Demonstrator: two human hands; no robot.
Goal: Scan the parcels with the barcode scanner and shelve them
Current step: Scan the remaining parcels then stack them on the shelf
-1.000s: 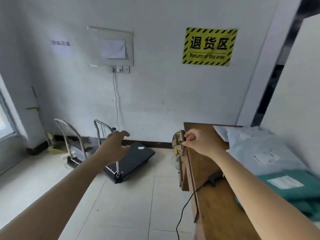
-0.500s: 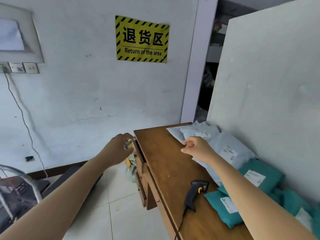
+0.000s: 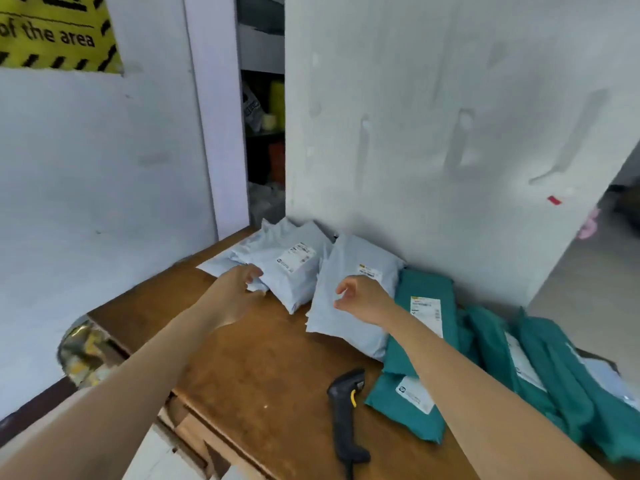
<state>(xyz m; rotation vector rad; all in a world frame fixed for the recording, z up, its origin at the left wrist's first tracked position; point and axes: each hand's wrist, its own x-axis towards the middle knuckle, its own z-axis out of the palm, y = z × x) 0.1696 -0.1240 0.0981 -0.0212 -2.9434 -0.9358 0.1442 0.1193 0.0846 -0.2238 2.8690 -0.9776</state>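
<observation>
Barely started: your left hand (image 3: 239, 292) touches the pale parcel (image 3: 294, 268) corner mid-frame, grip unclear. Your right hand (image 3: 363, 299) hovers loosely curled, empty. The scanner (image 3: 346, 410) lies untouched, lower centre on the desk (image 3: 259, 358). All parcels look unscanned, unshelved.

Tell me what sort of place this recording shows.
Probably a parcel sorting or storage room: labelled mailer parcels piled on a wooden desk, a barcode scanner beside them, and a hazard-striped area sign.
</observation>
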